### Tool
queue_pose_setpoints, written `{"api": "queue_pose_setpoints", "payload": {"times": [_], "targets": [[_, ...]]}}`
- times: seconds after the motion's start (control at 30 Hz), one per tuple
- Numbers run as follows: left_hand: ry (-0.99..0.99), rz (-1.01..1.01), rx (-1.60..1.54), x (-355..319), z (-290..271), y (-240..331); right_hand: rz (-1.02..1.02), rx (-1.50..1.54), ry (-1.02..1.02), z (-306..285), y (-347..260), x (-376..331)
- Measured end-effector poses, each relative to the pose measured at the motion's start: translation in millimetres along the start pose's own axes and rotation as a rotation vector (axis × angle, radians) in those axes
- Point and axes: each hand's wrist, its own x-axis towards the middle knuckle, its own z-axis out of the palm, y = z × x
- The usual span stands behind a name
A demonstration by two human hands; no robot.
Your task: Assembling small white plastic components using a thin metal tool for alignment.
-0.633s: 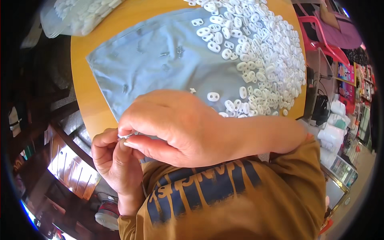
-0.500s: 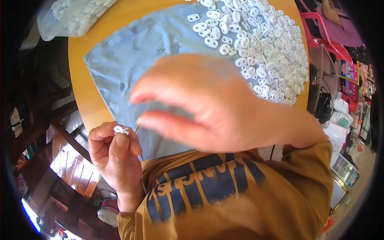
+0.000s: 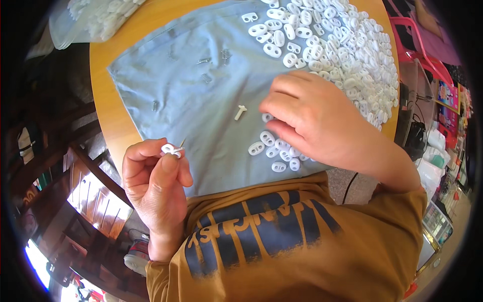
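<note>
piece (image 3: 166, 148) with spring (image 3: 177, 150) pinched in left hand (image 3: 155, 181) — one in progress; right hand (image 3: 314, 116) parted near an oval (image 3: 266, 117), grasping nothing visible — many ovals (image 3: 272, 50), several springs (image 3: 225, 57) lie loose.

The left hand (image 3: 156, 196) pinches a small white piece (image 3: 167, 148) beside a thin metal pin (image 3: 183, 143). The right hand (image 3: 317, 118), fingers parted, is at a partly hidden white oval (image 3: 267, 117); contact is unclear. A white peg (image 3: 240, 112) lies nearby on the grey-blue cloth (image 3: 214, 138), with springs (image 3: 225, 57) and a white pile (image 3: 347, 55) beyond. The cloth covers part of a yellow-brown worktop (image 3: 102, 55).
</note>
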Motion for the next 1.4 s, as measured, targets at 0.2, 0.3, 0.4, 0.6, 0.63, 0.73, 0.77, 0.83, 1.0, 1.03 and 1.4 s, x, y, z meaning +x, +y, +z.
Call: {"api": "queue_pose_setpoints", "payload": {"times": [0.2, 0.3, 0.4, 0.6, 0.63, 0.73, 0.77, 0.83, 1.0, 1.03, 1.4], "targets": [[-0.007, -0.014, -0.043, -4, -7, 0, -0.034, -0.04, 0.056, 3, -6, 4], [-0.01, -0.064, -0.066, -7, -8, -1, 0.035, 0.178, 0.109, 5, -11, 5], [-0.074, -0.117, -0.212, -6, -7, 2, 0.162, 0.667, 0.246, 4, -29, 11], [-0.244, -0.146, -0.494, -5, 0, 3, 0.249, 1.421, 0.222, 13, -61, 36], [-0.241, -0.138, -0.492, -5, 0, 3, 0.244, 1.511, 0.18, 11, -67, 40], [-0.214, -0.111, -0.545, -5, -2, 3, 0.206, 1.602, 0.133, 12, -74, 46], [-0.213, -0.1, -0.55, -5, -4, 3, 0.177, 1.603, 0.134, 14, -75, 46], [-0.209, -0.089, -0.558, -5, -6, 3, 0.174, 1.561, 0.114, 15, -74, 46], [-0.227, -0.059, -0.571, 0, -9, 2, 0.225, 1.507, 0.085, 14, -73, 45], [-0.228, -0.06, -0.57, 0, -9, 2, 0.257, 1.506, 0.089, 13, -75, 46], [-0.146, -0.109, -0.505, -1, -7, 2, 0.357, 1.492, 0.143, 11, -68, 47]]}}
